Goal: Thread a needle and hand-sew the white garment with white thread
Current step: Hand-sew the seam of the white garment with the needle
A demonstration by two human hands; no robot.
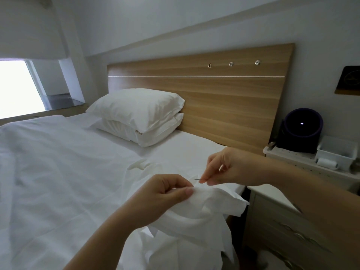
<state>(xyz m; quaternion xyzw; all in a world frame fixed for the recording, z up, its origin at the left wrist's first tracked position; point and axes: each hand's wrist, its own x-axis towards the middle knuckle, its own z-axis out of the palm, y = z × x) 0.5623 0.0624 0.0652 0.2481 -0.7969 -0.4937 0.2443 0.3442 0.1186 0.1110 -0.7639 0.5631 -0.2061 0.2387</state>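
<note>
Needle (197, 179): thin dark sliver just above garment fold, long axis near horizontal, free end pointing left toward left hand (165, 193), other end hidden in pinch of right hand (229, 168), thumb and forefinger tight on it. White garment (210, 209): bunched edge pinched between left thumb and forefinger, rest draping off edge of bed (58, 172). Thread too fine to make out.

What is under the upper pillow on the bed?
A second white pillow lies under the upper pillow, on the white sheet. The upper one covers most of it, so anything between them is hidden.
</note>
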